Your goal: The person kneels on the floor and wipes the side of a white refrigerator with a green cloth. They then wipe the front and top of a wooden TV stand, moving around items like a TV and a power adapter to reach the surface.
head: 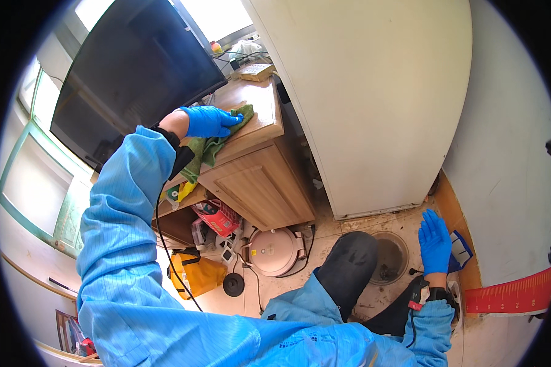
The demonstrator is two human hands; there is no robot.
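My left hand (211, 121), in a blue glove, presses a green cloth (205, 149) onto the top of a wooden cabinet (257, 98). Part of the cloth hangs over the cabinet's front edge. Just behind that wrist stands a large flat-screen television (137, 78). Low on the right, my right hand (435, 241), also gloved in blue, is held with its fingers extended and nothing in it. Beside it is a blue-rimmed object (461, 250) by the wall, partly hidden by the hand. Whether the two touch is unclear.
A tall white refrigerator (372, 101) stands right of the cabinet. On the floor are a round pink electric appliance (275, 252) with cords, a yellow bag (197, 273), a black disc (233, 285) and a round bin (390, 257). A pink basket (218, 218) sits at the cabinet's open shelf.
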